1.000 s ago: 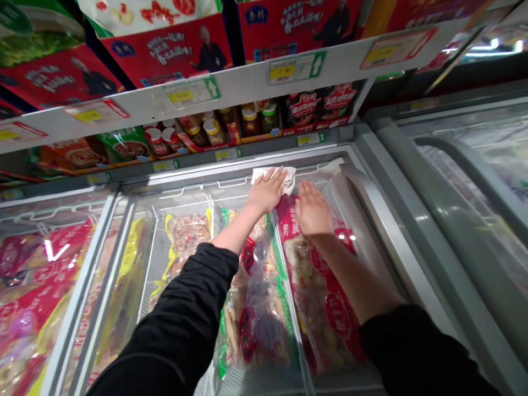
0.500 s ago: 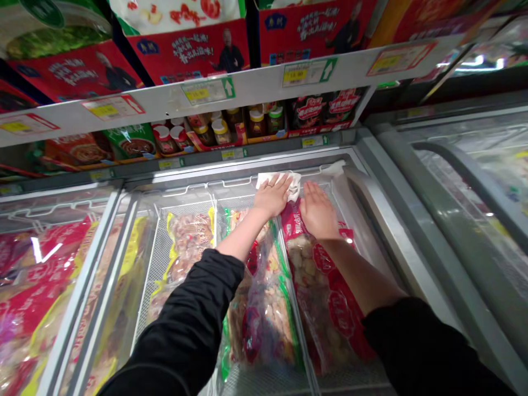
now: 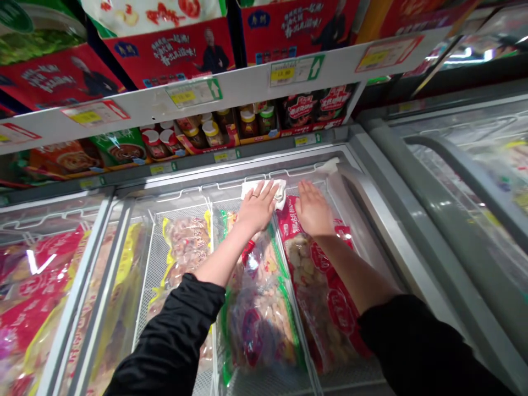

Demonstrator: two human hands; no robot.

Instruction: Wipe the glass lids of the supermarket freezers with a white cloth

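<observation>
My left hand [image 3: 256, 206] lies flat, fingers stretched out, pressing a white cloth [image 3: 281, 190] onto the glass lid [image 3: 355, 220] of a chest freezer near its far edge. The cloth shows at both sides of my fingers. Just to the right, my right hand [image 3: 313, 212] rests flat and open on the same glass, holding nothing. Under the glass below my hands lie a red bag of frozen food [image 3: 325, 286] and a clear bag with green trim [image 3: 259, 308]. Both arms wear black sleeves.
A yellow-edged bag [image 3: 185, 245] lies in the wire basket to the left. A second sliding lid [image 3: 53, 258] covers red bags at far left. Jars [image 3: 212, 132] stand on the low shelf behind; price tags [image 3: 193, 92] line the shelf edge above. Another freezer [image 3: 462, 181] stands right.
My left hand has slid the cloth a little to the left along the far edge of the glass. My right hand has stayed flat in nearly the same spot.
</observation>
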